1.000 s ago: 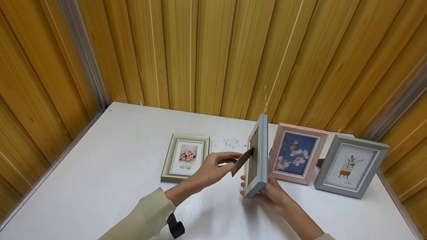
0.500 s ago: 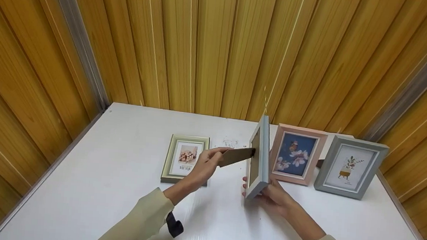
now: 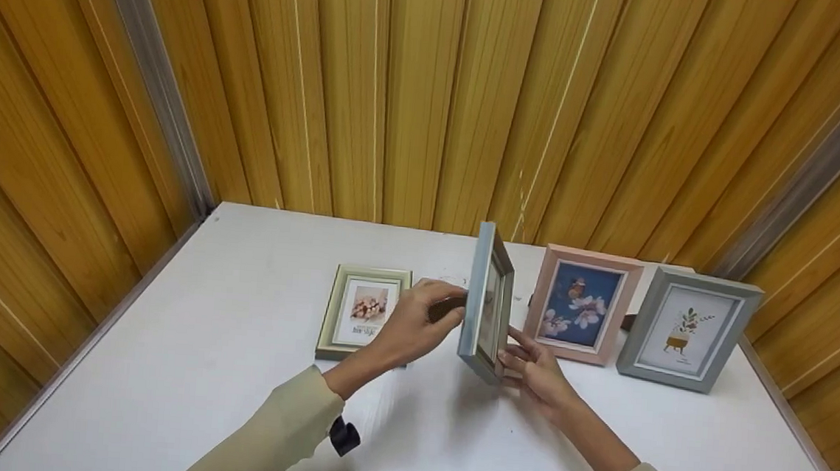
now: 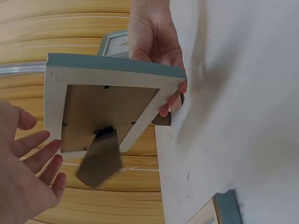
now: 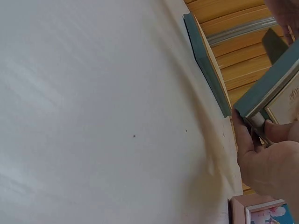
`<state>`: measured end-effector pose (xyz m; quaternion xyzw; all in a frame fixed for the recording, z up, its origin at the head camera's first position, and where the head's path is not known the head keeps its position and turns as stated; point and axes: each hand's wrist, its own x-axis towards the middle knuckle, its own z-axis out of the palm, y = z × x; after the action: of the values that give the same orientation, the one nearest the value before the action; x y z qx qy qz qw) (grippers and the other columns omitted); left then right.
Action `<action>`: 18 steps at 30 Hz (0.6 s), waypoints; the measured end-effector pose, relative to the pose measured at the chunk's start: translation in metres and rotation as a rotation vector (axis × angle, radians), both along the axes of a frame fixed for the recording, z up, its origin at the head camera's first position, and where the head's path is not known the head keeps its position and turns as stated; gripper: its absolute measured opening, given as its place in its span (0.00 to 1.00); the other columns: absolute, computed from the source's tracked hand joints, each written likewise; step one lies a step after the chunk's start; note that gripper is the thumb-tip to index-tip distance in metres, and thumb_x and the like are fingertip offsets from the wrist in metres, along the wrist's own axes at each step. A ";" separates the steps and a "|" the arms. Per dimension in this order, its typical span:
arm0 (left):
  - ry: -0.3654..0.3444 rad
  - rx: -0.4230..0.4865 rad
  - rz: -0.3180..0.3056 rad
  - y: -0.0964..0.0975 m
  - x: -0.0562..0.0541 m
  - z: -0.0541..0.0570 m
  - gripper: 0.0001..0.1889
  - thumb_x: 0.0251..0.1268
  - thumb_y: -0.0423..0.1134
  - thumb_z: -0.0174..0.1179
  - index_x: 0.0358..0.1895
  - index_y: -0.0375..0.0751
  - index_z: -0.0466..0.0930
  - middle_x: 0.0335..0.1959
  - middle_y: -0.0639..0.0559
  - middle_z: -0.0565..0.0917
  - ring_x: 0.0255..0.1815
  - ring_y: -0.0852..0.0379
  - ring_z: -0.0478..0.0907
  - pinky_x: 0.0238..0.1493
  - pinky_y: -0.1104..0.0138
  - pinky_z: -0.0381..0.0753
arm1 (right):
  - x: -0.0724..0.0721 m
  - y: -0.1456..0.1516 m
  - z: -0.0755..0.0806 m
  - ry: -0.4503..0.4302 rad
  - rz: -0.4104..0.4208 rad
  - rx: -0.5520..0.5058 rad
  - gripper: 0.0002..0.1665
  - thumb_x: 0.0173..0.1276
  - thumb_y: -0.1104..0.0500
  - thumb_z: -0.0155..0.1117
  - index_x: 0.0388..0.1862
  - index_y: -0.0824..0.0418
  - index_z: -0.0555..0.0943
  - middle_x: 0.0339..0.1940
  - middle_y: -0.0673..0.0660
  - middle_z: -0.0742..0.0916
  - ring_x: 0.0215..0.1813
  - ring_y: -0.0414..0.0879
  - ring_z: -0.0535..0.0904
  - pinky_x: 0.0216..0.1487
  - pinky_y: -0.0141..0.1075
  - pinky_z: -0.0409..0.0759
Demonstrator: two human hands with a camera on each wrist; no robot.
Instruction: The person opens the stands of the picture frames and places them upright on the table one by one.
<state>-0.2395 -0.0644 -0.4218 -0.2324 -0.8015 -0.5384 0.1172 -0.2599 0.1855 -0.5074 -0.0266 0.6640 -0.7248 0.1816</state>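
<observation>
Picture frames, four. Pale green frame (image 3: pixel 333 311), centre of the head view: white mount, pink-red bunch, small lettering. Pink frame (image 3: pixel 596 258), right of centre: pale blossoms on blue, with a small orange figure hard to make out. Grey-green frame (image 3: pixel 644 325), at right: a potted plant on white. All three are on the desk (image 3: pixel 253 290). Blue frame (image 3: pixel 477 291), between the green and pink ones, held up over the desk: its picture shows almost edge-on.

Obscured: the blue frame's picture is cut off at the right edge of the right wrist view, bar a little lettering; the pink frame is cut off at the bottom there.

Blue frame, appearance: upright, blue sides, off-white back rim, brown backing board (image 4: pixel 93 107); brown stand (image 4: pixel 100 161) swung out from a dark hinge, slightly blurred.

Right hand (image 3: pixel 543 373): grip closed about the blue frame's lower corner, thumb at the front, fingers round the back.

Left hand (image 3: pixel 414 316): grip slack, fingers spread behind the blue frame beside the stand, holding nothing; cannot tell whether a fingertip touches the rim.
</observation>
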 end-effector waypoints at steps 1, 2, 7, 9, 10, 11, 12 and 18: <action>-0.004 -0.012 -0.002 0.000 0.001 0.000 0.15 0.70 0.36 0.61 0.57 0.36 0.84 0.52 0.43 0.87 0.56 0.46 0.83 0.58 0.54 0.84 | 0.000 -0.001 0.000 0.010 -0.032 0.031 0.43 0.76 0.64 0.60 0.83 0.67 0.52 0.52 0.50 0.85 0.47 0.38 0.84 0.50 0.36 0.87; -0.022 -0.022 -0.002 0.001 0.001 0.000 0.16 0.70 0.37 0.63 0.57 0.35 0.84 0.51 0.43 0.88 0.53 0.47 0.84 0.55 0.57 0.86 | 0.000 -0.003 -0.001 0.019 -0.065 0.051 0.43 0.75 0.64 0.61 0.82 0.67 0.54 0.52 0.51 0.85 0.46 0.38 0.84 0.48 0.36 0.87; -0.105 -0.019 0.052 -0.001 0.002 -0.004 0.21 0.64 0.37 0.69 0.58 0.30 0.81 0.46 0.40 0.89 0.43 0.50 0.89 0.46 0.63 0.89 | -0.001 -0.007 -0.001 0.080 -0.191 0.118 0.41 0.73 0.67 0.62 0.81 0.65 0.59 0.53 0.56 0.85 0.43 0.38 0.86 0.44 0.35 0.88; -0.135 -0.033 0.099 -0.003 0.000 -0.005 0.20 0.62 0.35 0.69 0.56 0.31 0.81 0.44 0.41 0.89 0.41 0.52 0.87 0.46 0.62 0.88 | -0.002 -0.009 0.000 0.100 -0.227 0.127 0.40 0.72 0.69 0.63 0.80 0.65 0.60 0.51 0.56 0.85 0.42 0.37 0.86 0.43 0.34 0.88; -0.146 -0.043 0.124 -0.005 0.000 -0.006 0.19 0.61 0.34 0.69 0.55 0.31 0.82 0.43 0.41 0.88 0.40 0.53 0.86 0.45 0.63 0.87 | -0.002 -0.009 0.001 0.110 -0.244 0.132 0.40 0.72 0.69 0.63 0.80 0.65 0.61 0.50 0.55 0.85 0.41 0.36 0.86 0.42 0.34 0.88; -0.153 -0.059 0.148 -0.007 -0.001 -0.008 0.18 0.60 0.33 0.68 0.53 0.31 0.82 0.42 0.42 0.88 0.39 0.54 0.84 0.43 0.63 0.86 | -0.002 -0.010 0.002 0.120 -0.258 0.135 0.40 0.71 0.70 0.63 0.80 0.65 0.62 0.49 0.54 0.85 0.40 0.35 0.86 0.41 0.33 0.88; -0.162 -0.072 0.169 -0.009 -0.003 -0.009 0.18 0.59 0.33 0.67 0.52 0.31 0.83 0.41 0.43 0.88 0.38 0.55 0.82 0.42 0.64 0.84 | -0.003 -0.011 0.003 0.133 -0.271 0.140 0.40 0.71 0.70 0.64 0.79 0.65 0.63 0.48 0.54 0.86 0.40 0.35 0.85 0.40 0.33 0.88; -0.190 -0.111 0.241 -0.016 -0.010 -0.022 0.17 0.54 0.28 0.64 0.49 0.28 0.83 0.37 0.41 0.87 0.37 0.52 0.81 0.35 0.68 0.79 | -0.006 -0.014 0.011 0.240 -0.308 0.226 0.38 0.67 0.72 0.67 0.76 0.65 0.69 0.49 0.60 0.88 0.39 0.34 0.84 0.40 0.27 0.86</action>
<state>-0.2497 -0.0804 -0.4439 -0.0889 -0.8595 -0.4949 0.0917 -0.2655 0.1718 -0.4959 0.0094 0.7540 -0.6567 -0.0096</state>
